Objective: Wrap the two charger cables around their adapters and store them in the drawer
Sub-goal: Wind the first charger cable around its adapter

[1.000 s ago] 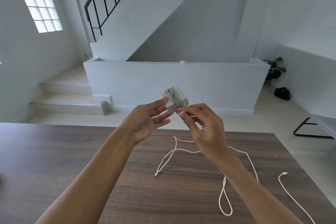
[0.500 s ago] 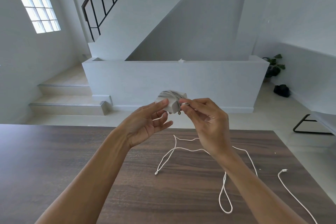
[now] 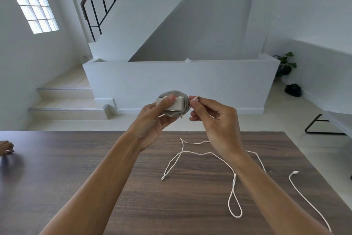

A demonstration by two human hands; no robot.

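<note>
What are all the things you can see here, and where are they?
adapter: one, white, held up above the table's far edge, cable coiled round it
wrapped cable: one, grey-white, wound on the adapter
cable plug: one, white with a metal tip, pinched beside the adapter
loose cable: one, white, sprawled in loops on the table
table: one, dark wood, in front
plant: one, green, far right on the floor
another person's hand: one, at the table's left edge
left hand: holds the adapter
right hand: pinches the cable plug
</note>
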